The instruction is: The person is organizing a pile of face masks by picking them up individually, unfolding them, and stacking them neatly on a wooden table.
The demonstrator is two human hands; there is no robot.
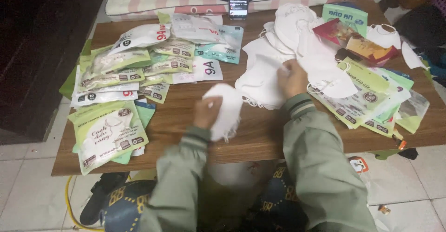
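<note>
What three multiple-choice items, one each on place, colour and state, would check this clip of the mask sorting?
1. Where does the heap of loose white face masks lie on the brown wooden table?
A. right half
B. left edge
C. on the floor

2. What colour are the sleeves of the person's jacket?
A. red
B. grey-green
C. black

3. What is the state of the left hand?
A. flat and empty on the table
B. hidden under the table
C. its grip closed on a small stack of white masks

Answers: 1 A, the heap sits right of centre under the right hand; 2 B, both sleeves look grey-green; 3 C, the left hand holds the stack above the table.
</note>
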